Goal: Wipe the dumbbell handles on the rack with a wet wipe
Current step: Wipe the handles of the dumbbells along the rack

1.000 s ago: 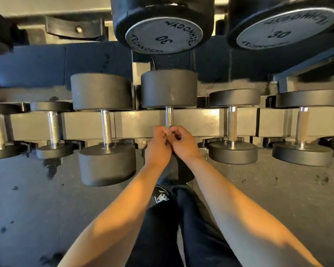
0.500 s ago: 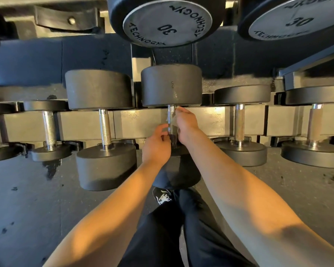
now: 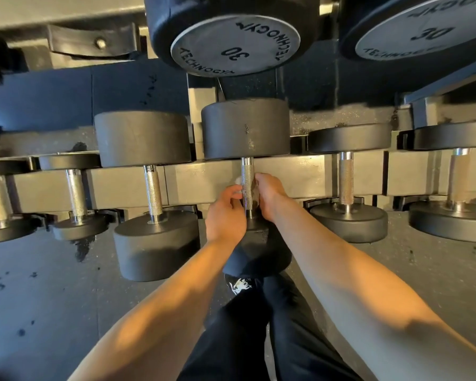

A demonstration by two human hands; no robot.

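Both hands are working the knurled dumbbell handle [image 3: 247,185] at the centre of the frame, on the lower tier of the rack [image 3: 201,182]. The left hand [image 3: 225,213] is sitting just left of the bar, fingers curled and pinching the wet wipe [image 3: 239,180], a white scrap peeking out beside the steel. The right hand [image 3: 268,195] is pressing in from the right, fingers curling behind the handle. Two 30-marked dumbbells [image 3: 235,48] are hanging across the top of the frame.
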